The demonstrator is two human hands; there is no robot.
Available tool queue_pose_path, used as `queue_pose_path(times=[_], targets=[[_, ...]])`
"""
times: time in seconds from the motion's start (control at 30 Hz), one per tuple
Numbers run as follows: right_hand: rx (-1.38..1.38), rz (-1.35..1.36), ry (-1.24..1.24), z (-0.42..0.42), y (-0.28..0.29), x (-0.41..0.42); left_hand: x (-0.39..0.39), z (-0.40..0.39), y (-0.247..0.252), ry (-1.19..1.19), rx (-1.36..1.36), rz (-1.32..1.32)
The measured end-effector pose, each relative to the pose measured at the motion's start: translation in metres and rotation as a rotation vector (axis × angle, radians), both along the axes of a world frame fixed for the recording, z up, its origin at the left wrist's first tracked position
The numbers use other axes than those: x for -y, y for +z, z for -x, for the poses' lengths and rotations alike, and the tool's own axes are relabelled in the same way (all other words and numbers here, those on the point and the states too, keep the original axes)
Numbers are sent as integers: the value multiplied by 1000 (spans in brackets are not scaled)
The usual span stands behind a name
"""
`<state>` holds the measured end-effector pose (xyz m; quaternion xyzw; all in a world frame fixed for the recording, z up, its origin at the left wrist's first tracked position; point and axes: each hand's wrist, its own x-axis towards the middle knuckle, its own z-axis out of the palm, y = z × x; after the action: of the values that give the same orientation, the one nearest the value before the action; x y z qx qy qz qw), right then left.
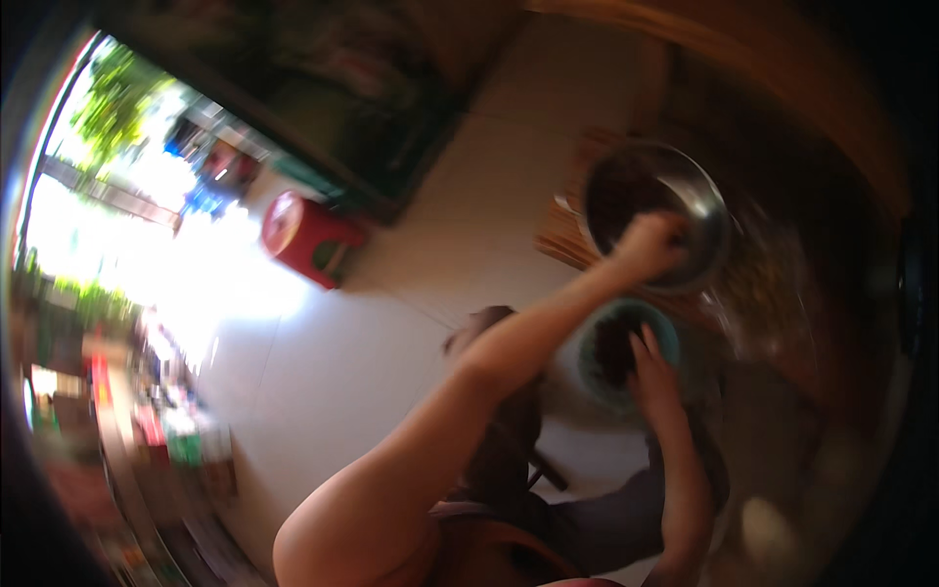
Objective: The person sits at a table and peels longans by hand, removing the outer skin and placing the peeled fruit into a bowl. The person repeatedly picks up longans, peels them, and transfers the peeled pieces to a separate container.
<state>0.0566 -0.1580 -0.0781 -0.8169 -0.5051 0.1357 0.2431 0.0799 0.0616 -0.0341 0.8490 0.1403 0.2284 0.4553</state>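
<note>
My left hand (651,246) reaches into a shiny metal bowl (706,192); its fingers look curled, but blur hides whether they hold anything. Closer to me is a teal bowl (666,329) with dark contents (613,351) inside. My right hand (653,374) lies over this bowl's near right side, fingers extended and slightly apart, their tips at the dark contents. No object shows in that hand.
Under the metal bowl is a slatted wooden surface (561,235). A clear plastic bag (766,293) with yellowish-green contents lies to its right. A red plastic stool (312,238) stands on the pale tiled floor (315,367), near a bright opening. Blurred goods (180,433) line the lower left.
</note>
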Motion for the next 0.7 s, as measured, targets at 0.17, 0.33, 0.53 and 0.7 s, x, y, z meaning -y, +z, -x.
queue_pose_path(times=[0.17,0.33,0.53,0.7], targets=[[-149,-350,-110,-15,53,-4,25,56,28,-190,154,1057],[-341,-778,-285,-24,101,5,54,73,49,-314,200,1253],[-407,-831,-294,-22,109,-1,57,80,42,-353,221,1038],[-415,-849,-280,-24,117,-6,54,82,49,-372,285,781]])
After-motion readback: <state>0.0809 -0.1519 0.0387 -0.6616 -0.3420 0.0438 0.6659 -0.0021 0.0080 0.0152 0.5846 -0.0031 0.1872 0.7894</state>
